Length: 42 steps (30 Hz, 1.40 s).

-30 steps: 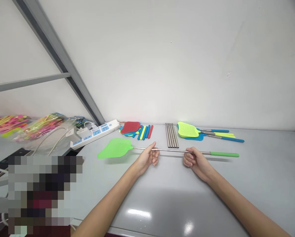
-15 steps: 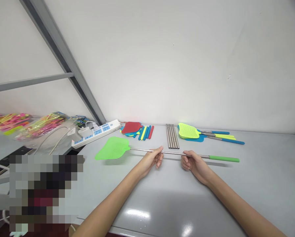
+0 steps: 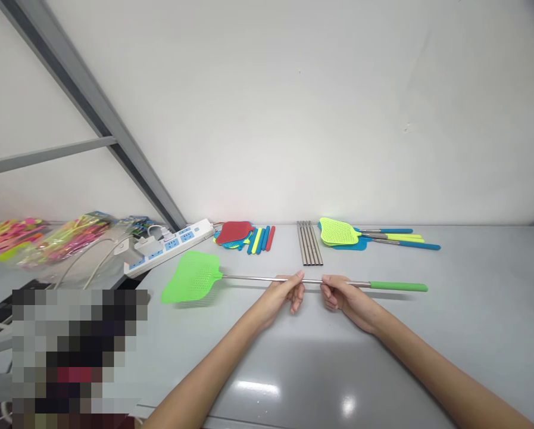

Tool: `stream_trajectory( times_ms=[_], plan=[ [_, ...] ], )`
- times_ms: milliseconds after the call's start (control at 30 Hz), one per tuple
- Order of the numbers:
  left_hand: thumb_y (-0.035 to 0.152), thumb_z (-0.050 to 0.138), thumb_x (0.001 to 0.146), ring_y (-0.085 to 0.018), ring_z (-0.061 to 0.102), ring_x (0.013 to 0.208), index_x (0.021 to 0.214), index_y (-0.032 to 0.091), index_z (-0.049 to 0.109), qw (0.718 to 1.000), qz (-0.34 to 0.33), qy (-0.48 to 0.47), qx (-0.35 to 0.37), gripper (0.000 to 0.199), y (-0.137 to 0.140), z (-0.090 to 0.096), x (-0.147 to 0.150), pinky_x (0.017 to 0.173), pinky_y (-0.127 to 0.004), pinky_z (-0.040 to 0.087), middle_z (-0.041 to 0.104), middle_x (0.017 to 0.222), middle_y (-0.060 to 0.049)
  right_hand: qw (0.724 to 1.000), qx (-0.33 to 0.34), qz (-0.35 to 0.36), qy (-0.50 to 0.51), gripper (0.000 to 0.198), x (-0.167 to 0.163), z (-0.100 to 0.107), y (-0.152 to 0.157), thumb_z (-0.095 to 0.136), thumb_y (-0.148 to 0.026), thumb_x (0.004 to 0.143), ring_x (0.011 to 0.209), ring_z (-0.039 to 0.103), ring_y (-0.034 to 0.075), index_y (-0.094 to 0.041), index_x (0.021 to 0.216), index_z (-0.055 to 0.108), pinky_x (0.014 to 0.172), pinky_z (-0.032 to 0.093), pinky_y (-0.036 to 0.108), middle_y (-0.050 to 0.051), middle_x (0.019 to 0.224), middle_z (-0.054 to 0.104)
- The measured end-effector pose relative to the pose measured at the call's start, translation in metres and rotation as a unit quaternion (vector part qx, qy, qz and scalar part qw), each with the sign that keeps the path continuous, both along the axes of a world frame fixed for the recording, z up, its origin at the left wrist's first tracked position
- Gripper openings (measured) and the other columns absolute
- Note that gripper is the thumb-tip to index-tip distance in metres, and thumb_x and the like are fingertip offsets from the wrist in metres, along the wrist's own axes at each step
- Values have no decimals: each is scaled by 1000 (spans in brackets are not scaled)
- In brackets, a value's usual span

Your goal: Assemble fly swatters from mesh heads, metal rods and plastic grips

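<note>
A green fly swatter (image 3: 190, 278) with a thin metal rod and a green grip stretches sideways above the grey table (image 3: 320, 369). My left hand (image 3: 288, 294) pinches the rod near its middle, thumb on top. Close by on the right, my right hand (image 3: 338, 293) also grips the rod, on the side toward the green grip. Beyond my hands lie several metal tubes (image 3: 310, 244) side by side. To their right rest swatters with a yellow-green head (image 3: 339, 232) on top and blue and yellow grips.
At the back left, a red swatter head (image 3: 234, 233) tops a small pile, beside several coloured grips (image 3: 261, 240). A white power strip (image 3: 168, 247) with plugs and cables runs along the left. Bagged colourful items (image 3: 68, 238) lie farther left, near a grey metal frame (image 3: 110, 134).
My hands have come closer together along the rod. The swatter's head sits farther left in view, and the whole view has shifted slightly.
</note>
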<state>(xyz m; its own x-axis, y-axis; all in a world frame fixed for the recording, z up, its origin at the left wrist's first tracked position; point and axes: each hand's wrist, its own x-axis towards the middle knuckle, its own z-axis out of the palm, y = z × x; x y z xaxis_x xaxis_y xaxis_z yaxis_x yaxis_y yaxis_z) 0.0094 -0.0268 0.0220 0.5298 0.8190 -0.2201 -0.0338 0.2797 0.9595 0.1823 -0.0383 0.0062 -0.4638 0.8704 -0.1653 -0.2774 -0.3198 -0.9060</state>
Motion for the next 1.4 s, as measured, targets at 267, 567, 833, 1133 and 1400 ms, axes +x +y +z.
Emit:
stream_trajectory(
  times_ms=[267,567,833,1133,1400],
  plan=[
    [47,38,78,-7,38,37,51,14,47,1000,-15,1,-6,43,-2,-1,2,42,-21,27,44,39,1,1000,-6,15,16,32,-7,1,-5,44,-39,78,45,31,8,-15,56,47,49,24,24,-4,45,34],
    [46,37,79,-6,36,37,50,13,49,999,-18,18,29,45,-3,-2,4,39,-20,23,44,39,1,996,-27,47,71,33,-17,-2,-10,43,-40,79,46,35,8,-15,58,46,50,28,24,-3,50,37],
    [38,36,79,-7,40,37,54,11,56,999,-49,-2,-6,42,-1,-3,5,37,-20,24,48,43,-1,995,-22,48,84,34,-18,-5,-11,37,-37,82,48,35,9,-15,59,46,51,27,25,-1,54,39],
    [34,36,76,-8,42,37,54,10,55,998,-53,-19,-34,37,2,-5,6,40,-21,30,50,45,-2,994,-59,26,92,34,-19,-4,-10,42,-39,78,50,35,9,-15,55,45,54,28,25,-1,55,39],
    [35,34,76,-9,43,36,52,10,55,997,-59,-8,-47,40,-1,1,6,43,-24,34,53,47,-3,994,-70,21,86,32,-19,-2,-10,43,-35,77,49,33,10,-16,51,39,54,27,26,-2,52,36]
  ],
)
